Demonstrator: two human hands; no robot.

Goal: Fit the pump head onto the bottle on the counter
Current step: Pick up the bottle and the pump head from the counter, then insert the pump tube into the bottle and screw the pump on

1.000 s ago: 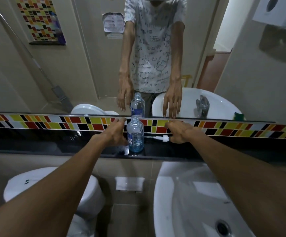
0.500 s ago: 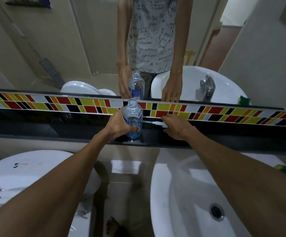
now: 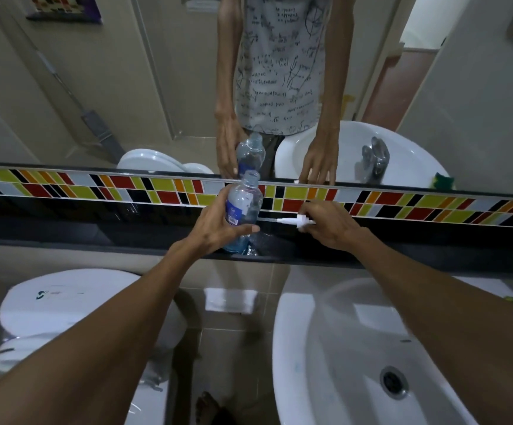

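A clear plastic bottle (image 3: 247, 201) with a blue label and an open neck stands on the black counter ledge (image 3: 95, 231), tilted slightly right. My left hand (image 3: 218, 225) is wrapped around its lower body. The white pump head (image 3: 295, 221) lies on its side on the ledge to the right of the bottle, its thin tube pointing left toward the bottle. My right hand (image 3: 329, 223) has its fingers closed on the pump's head end.
A mirror (image 3: 126, 87) above a strip of coloured tiles (image 3: 126, 187) backs the ledge and reflects me, the bottle and the tap. Below, a white sink (image 3: 325, 363) sits at the right and a white toilet (image 3: 65, 305) at the left.
My left hand has closed around the bottle and tipped it slightly. My right hand has taken hold of the pump head on the ledge. The view has dipped lower and moved closer.
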